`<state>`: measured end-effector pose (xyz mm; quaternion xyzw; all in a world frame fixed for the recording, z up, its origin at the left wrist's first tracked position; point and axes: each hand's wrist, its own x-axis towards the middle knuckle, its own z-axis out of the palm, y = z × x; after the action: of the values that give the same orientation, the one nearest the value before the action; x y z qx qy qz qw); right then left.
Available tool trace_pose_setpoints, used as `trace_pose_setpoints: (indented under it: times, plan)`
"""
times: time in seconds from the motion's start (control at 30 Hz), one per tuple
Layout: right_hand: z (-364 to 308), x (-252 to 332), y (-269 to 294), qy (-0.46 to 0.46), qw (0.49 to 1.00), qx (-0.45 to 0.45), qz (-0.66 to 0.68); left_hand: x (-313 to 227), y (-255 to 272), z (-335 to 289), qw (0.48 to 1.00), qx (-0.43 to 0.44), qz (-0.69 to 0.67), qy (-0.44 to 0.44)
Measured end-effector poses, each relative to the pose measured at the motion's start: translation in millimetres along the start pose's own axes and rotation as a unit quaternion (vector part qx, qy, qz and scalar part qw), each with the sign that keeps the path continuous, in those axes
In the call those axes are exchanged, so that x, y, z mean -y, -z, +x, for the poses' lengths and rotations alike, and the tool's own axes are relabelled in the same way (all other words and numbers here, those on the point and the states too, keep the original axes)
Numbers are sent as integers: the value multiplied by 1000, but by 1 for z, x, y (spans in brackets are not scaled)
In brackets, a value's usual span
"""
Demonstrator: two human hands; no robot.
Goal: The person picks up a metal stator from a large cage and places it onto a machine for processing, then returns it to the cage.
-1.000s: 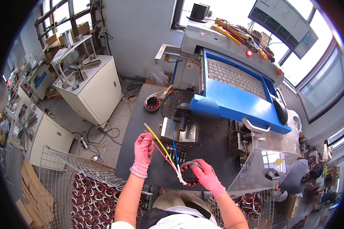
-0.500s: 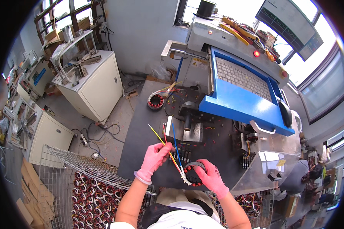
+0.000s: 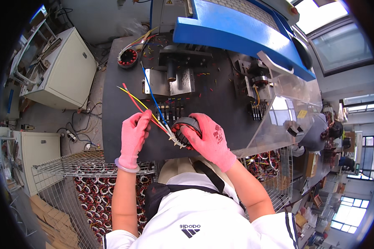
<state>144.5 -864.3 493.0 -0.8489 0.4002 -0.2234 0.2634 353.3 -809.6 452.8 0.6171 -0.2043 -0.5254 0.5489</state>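
Note:
My right hand [image 3: 210,139], in a pink glove, grips a motor stator [image 3: 186,121], a dark ring with red windings. Its fingers wrap the outer rim, with the thumb across the face. White-sleeved leads come off the stator's left side and fan out as a red wire [image 3: 133,98], a yellow wire [image 3: 131,93] and a blue wire [image 3: 150,89]. My left hand [image 3: 135,135], also gloved in pink, is closed with its fingertips at the red wire, beside the yellow one. The blue wire stands apart from that hand.
A second stator [image 3: 127,58] lies at the table's far left. Beyond my hands are a metal fixture [image 3: 170,81] and a row of small black terminals [image 3: 170,111]. A blue machine frame [image 3: 237,31] overhangs the far side. Wire baskets [image 3: 95,159] hold many stators below the near edge.
My view has tilted down toward my body. The stator has turned in my right hand, and my left hand sits lower along the wires, with the blue wire spread farther from the others.

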Motion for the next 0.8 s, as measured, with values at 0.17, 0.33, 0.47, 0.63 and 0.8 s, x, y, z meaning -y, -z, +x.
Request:
trace_pose_setpoints:
  times: [0.17,0.33,0.47,0.63,0.8]
  plan:
    - [-4,-1,-3,-100,993,-2,58,7,4,-4,999,-14,-45,-18]
    - [-10,-1,5,-127,990,-11,63,15,-1,-10,994,-75,-68,-41]
    - [-14,0,6,-141,985,-18,95,13,-5,-13,987,-115,-80,-84]
    - [-13,3,13,-203,968,-13,146,9,10,-15,976,-117,-160,-94]
    - [-23,0,15,-198,970,-12,138,2,26,-22,980,-132,-124,-79]
